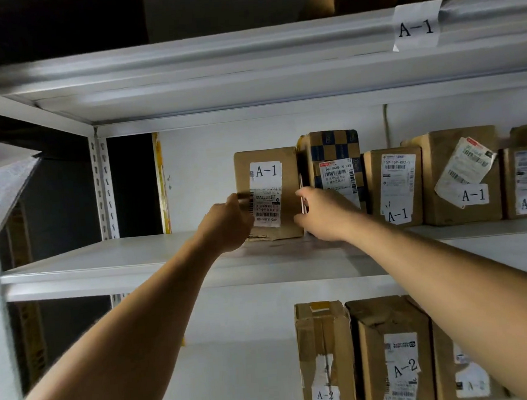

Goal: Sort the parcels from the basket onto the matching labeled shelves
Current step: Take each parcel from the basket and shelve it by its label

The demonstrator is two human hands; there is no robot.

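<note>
— Where was the box (268, 193)?
— Upright on the A-1 shelf (109, 259), left hand (226, 225) and right hand (320, 214) curled on its sides.
— The risk?
— It might have tipped, or nudged the checkered box (335, 162).

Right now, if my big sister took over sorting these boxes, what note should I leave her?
Left hand: fingers on the left edge of the A-1 parcel, low down.
Right hand: fingers curled at the parcel's right edge, beside the checkered parcel.
The parcel stands upright on the middle shelf, leftmost in a row of A-1 parcels. The A-1 shelf tag is on the beam above.
A-2 parcels stand on the shelf below.
Done: this parcel is down on the shelf with the other A-1 parcels.
Left: let go, then fetch more from the basket, which is out of view.
</note>
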